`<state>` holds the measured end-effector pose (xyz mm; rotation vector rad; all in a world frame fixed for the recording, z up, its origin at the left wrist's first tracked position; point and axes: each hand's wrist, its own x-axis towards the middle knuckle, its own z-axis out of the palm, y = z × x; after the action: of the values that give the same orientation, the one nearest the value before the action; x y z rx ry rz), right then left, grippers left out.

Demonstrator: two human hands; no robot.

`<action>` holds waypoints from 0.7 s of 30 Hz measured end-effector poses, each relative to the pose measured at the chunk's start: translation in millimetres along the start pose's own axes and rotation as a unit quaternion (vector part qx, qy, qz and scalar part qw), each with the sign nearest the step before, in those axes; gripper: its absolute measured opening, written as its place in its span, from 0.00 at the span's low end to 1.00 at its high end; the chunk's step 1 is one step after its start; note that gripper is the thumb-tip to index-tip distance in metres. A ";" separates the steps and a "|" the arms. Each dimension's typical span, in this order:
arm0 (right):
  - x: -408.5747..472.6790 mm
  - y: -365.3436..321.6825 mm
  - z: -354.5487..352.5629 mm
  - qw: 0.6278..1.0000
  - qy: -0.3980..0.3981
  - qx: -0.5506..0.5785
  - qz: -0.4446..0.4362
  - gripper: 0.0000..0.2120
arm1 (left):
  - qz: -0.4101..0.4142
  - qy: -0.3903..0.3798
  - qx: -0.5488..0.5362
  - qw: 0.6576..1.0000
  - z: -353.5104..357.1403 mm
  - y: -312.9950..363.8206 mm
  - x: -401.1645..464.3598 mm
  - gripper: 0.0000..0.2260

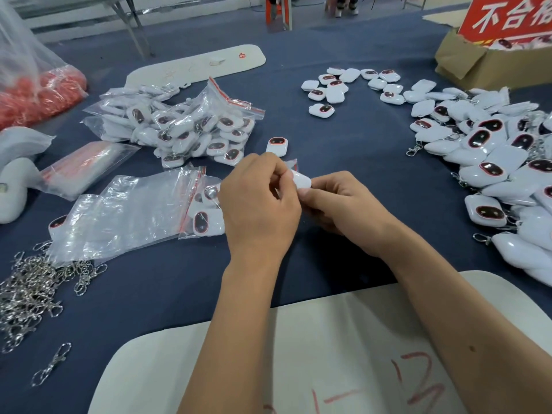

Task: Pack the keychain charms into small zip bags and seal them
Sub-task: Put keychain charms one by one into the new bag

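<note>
Blue table (343,138): zip bags (191,127) holding charms (227,122)

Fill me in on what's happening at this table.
A person is packing white charms into zip bags. Both hands, left and right, hold one charm at a small bag over the blue table. Bagged charms lie to the left, loose charms to the right, metal clasps at near left.

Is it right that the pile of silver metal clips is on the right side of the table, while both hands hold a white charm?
Not quite. The head view shows the pile of silver metal clips on the left side of the table, not the right. The rest holds: the left hand and right hand hold a white charm.
</note>
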<state>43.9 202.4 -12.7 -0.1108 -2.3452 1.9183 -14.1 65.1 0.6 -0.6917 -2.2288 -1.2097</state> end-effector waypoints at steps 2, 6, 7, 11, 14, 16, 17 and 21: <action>2.4 1.2 0.5 1.000 0.017 -0.008 0.003 0.22 | 0.034 -0.017 -0.013 0.999 -1.3 1.2 0.4 0.05; 3.7 8.8 3.7 0.988 0.146 0.003 -0.058 0.08 | 0.027 -0.034 -0.059 0.997 -0.3 -0.7 0.2 0.05; 3.0 8.7 3.6 0.985 0.150 0.022 -0.078 0.03 | 0.015 -0.037 -0.069 0.997 1.0 -0.7 -0.4 0.05; 0.8 8.9 7.2 0.989 0.065 0.021 -0.132 0.14 | -0.037 0.000 -0.100 0.994 2.9 1.5 0.5 0.05; 2.6 8.3 10.5 0.986 0.010 -0.084 -0.143 0.11 | -0.077 0.047 -0.130 0.987 1.4 -0.3 3.8 0.06; 2.1 6.4 12.2 0.987 0.012 -0.072 -0.140 0.13 | -0.101 0.065 -0.161 0.979 0.5 -1.6 5.8 0.05; 0.5 4.5 13.1 0.987 0.032 -0.042 -0.150 0.16 | -0.113 0.072 -0.176 0.975 0.4 -2.3 7.0 0.05; -5.8 -1.3 11.7 0.949 0.201 -0.060 -0.234 0.10 | -0.174 0.100 -0.244 0.949 1.0 -1.4 9.2 0.07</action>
<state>48.2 190.0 -13.9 0.0415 -1.9890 1.3788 -22.0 67.0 5.2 -0.3289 -1.9433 -1.9512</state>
